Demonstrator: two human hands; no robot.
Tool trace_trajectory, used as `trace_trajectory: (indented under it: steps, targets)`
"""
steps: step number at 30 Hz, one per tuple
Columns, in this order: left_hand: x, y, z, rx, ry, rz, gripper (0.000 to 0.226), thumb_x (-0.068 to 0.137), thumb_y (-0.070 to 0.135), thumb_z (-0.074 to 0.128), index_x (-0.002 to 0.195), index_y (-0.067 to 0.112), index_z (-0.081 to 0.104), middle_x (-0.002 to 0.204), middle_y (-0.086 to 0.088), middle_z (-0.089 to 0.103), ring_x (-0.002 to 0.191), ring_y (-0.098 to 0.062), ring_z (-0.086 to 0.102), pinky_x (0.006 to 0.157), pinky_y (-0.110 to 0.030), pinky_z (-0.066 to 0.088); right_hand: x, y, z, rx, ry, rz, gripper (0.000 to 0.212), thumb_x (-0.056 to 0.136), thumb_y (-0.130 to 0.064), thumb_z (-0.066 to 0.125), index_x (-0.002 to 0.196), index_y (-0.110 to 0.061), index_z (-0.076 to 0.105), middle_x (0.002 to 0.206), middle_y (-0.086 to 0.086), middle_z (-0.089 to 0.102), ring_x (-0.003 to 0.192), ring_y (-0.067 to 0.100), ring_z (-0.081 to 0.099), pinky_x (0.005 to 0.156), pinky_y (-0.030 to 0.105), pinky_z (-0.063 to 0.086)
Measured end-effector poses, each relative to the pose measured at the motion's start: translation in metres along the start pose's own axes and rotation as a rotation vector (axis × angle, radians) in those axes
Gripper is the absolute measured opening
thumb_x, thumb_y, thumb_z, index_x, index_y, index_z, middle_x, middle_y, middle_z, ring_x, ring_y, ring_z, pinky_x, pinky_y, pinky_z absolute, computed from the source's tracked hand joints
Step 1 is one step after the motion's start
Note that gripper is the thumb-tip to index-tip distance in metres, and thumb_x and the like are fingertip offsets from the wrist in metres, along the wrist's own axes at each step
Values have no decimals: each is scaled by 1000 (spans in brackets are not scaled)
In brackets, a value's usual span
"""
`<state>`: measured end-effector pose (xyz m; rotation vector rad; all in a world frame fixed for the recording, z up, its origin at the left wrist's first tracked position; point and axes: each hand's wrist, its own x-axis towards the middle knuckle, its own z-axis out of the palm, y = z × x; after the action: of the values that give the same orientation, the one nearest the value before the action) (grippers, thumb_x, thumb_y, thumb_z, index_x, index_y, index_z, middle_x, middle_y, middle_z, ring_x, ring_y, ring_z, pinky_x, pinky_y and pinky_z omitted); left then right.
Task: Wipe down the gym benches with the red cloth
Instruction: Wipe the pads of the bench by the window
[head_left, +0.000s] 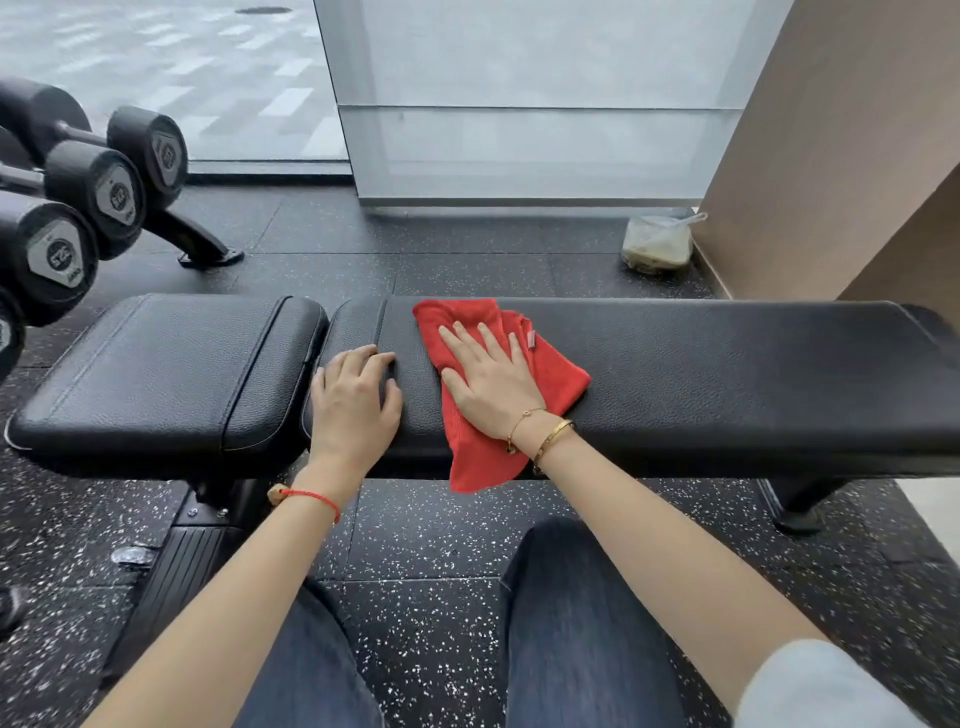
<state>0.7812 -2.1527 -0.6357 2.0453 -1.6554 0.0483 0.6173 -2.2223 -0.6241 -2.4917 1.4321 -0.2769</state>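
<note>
Red microfibre on black padding: the red cloth (498, 395) lies spread across the long back pad of the bench (727, 379), its near end draping over the front edge. The right hand (488, 382) presses flat on top of it, fingers (485, 338) straight and slightly fanned, pinning the cloth to the pad rather than gripping it. Two gold bracelets (545, 436) sit at that wrist. Just beside those fingers, to their left, the left hand (356, 402) rests on the same pad near the gap to the seat pad (166, 374), fingers loosely bent with the tips on the leather, holding nothing. A red string bracelet (311, 499) circles that wrist. Far off beyond the left fingers, black dumbbells (98, 192) sit on a rack. Beyond the right fingers, a clear plastic bag (657, 244) sits on the speckled rubber floor (431, 545) by the wall.
</note>
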Motion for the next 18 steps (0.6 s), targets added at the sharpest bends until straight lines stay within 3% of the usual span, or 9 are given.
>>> trace_trajectory:
  steps: [3, 5, 8, 12, 18]
  targets:
    - [-4, -4, -5, -15, -2, 8, 35, 92, 18, 58, 125, 10, 63, 135, -9, 58, 129, -29, 49, 111, -45, 34, -7, -16, 4, 123, -3, -49, 54, 103, -43, 28, 154, -31, 17, 162, -10, 14, 151, 14, 4, 122, 45, -6]
    - [-6, -6, -7, -37, 7, 5, 34, 91, 17, 59, 124, 9, 64, 133, -9, 59, 128, -29, 49, 109, -45, 36, -12, -14, -1, 277, 103, -12, 52, 103, -41, 31, 153, -26, 25, 161, -5, 20, 150, 15, 10, 122, 43, -1]
    - [-9, -8, -8, -52, 12, 9, 34, 90, 15, 59, 123, 8, 64, 132, -9, 60, 127, -30, 50, 109, -45, 36, -21, 10, -11, 189, 266, 150, 64, 99, -49, 36, 152, -16, 24, 161, 3, 21, 150, 19, 10, 123, 43, 2]
    - [-10, -6, -4, -35, 45, 2, 32, 90, 16, 58, 121, 9, 64, 130, -9, 61, 126, -30, 51, 107, -46, 37, -26, 40, -18, 48, 94, 347, 87, 89, -68, 42, 152, -11, 22, 162, 10, 14, 150, 28, 5, 122, 47, 2]
    - [-11, -5, 4, -37, 114, -9, 30, 87, 11, 60, 117, 8, 66, 125, -9, 62, 121, -31, 52, 107, -48, 36, -21, 30, -7, 158, 233, 178, 55, 86, -54, 60, 125, -16, 54, 143, 3, 47, 143, 23, 29, 122, 44, 7]
